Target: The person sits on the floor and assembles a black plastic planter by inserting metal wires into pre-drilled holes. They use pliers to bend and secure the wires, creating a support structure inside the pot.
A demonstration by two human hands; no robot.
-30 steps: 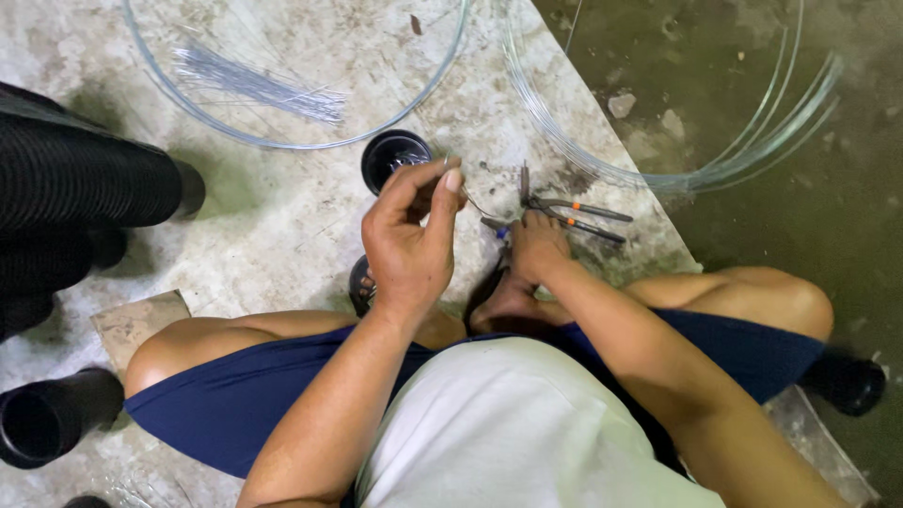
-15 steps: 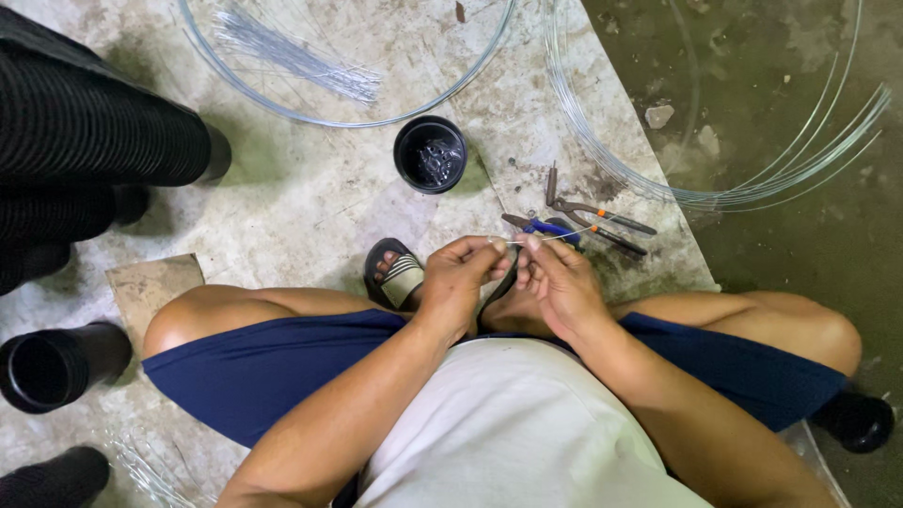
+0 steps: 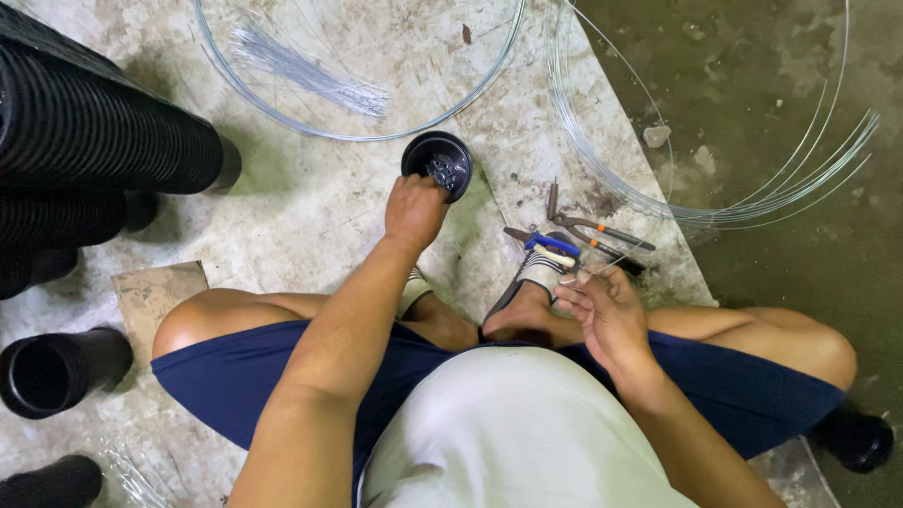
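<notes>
Head view, looking straight down. Left hand (image 3: 414,209) stretched forward, fingers dipped over the near rim of a small black pot (image 3: 438,165) on the concrete slab (image 3: 310,216); whether closed on anything inside, impossible to tell. Right hand (image 3: 609,310) close above the knee, fingertips pinched on a thin wire piece (image 3: 616,266). Pliers (image 3: 588,233) just beyond that hand, near the slab's right edge. Wire coil (image 3: 357,132) beyond the pot, another coil (image 3: 715,202) overhanging the slab edge. Stacked black pots (image 3: 85,141) crowding the left; bare slab between them and the left arm.
</notes>
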